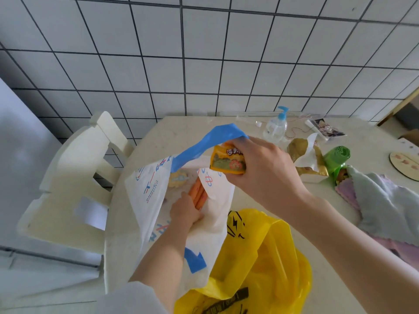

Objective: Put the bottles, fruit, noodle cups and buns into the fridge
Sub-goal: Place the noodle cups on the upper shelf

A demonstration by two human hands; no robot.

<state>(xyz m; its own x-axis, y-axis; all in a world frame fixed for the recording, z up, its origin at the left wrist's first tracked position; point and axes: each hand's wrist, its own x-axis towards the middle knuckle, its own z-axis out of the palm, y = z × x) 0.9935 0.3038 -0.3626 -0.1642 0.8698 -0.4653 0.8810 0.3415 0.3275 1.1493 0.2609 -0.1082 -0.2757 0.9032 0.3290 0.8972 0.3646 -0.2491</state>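
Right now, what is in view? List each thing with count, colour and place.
white bag: 1, white with blue handle, table front left
sausages: a few, orange, inside white bag
yellow bag: 1, yellow, table front
packet: 1, orange, in right hand
pump bottle: 1, clear, blue pump, table back
green roll: 1, right
cloths: grey and pink, right
chair: 1, cream, left
left hand: in white bag
right hand: holding packet and handle
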